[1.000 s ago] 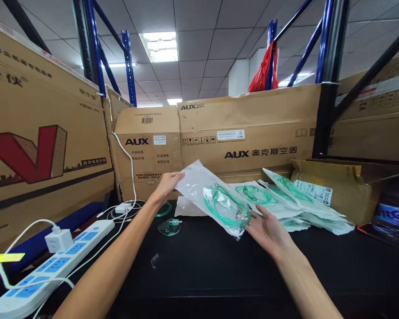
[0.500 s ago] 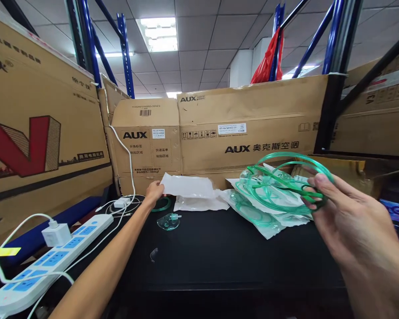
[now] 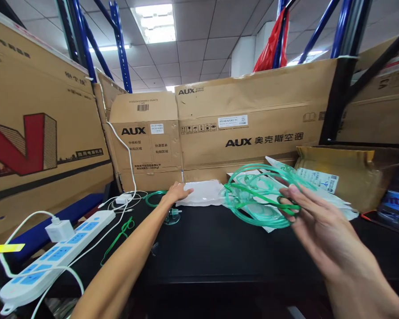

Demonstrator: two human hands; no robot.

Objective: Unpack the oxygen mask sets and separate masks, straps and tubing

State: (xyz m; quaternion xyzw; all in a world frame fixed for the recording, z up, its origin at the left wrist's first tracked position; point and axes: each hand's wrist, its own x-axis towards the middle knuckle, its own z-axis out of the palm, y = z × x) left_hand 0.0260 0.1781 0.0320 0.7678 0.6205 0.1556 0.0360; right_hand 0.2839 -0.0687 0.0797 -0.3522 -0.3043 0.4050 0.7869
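Note:
My right hand is closed around a coil of clear green tubing, with a bright green elastic strap pinched in its fingers. Clear mask-like plastic shows within the coil. Behind it lie white-backed packets, partly hidden. My left hand rests at the left edge of a flat white pouch, thumb stretched apart over it; its other fingers are partly hidden. Beside my left forearm sits a clear mask with a connector, partly covered. A green tube loop lies behind the wrist.
A loose green strap lies left of my forearm. Further left are a white power strip, a plugged-in charger and white cables. Cardboard boxes wall the back of the black table. An open yellowish carton stands at right.
My left hand has moved right and the lifted white sheet now lies flat. My right hand has brought the tubing coil left. The green strap at left has come into sight.

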